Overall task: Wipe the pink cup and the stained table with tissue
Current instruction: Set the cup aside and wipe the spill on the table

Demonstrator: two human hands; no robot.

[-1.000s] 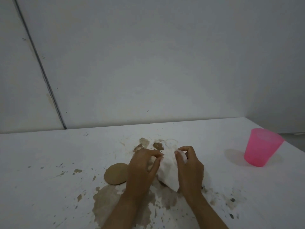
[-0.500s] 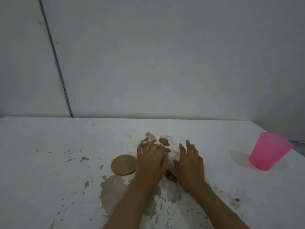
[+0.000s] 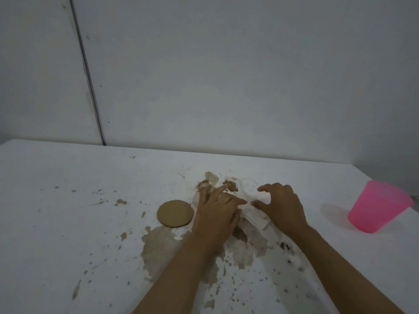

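A white tissue (image 3: pixel 255 213) lies on the stained white table (image 3: pixel 68 223), folded into a pad. My left hand (image 3: pixel 217 214) lies flat beside it with fingers spread, touching its left edge. My right hand (image 3: pixel 283 207) arches over its right side, thumb and fingers curled around the tissue's edge. Brown stains (image 3: pixel 163 245) spread under and in front of both hands, with darker blobs (image 3: pixel 230 185) just beyond the fingertips. The pink cup (image 3: pixel 378 209) stands upright at the far right, apart from both hands.
A round brown cardboard disc (image 3: pixel 175 213) lies flat just left of my left hand. Small brown splatters (image 3: pixel 120 202) dot the table to the left and front. A grey wall (image 3: pixel 226 75) stands behind the table. The table's right edge runs close behind the cup.
The tissue, held up between both hands a second ago, was pressed flat on the table. Now my right hand has lifted into an arch, and the folded tissue shows between the hands.
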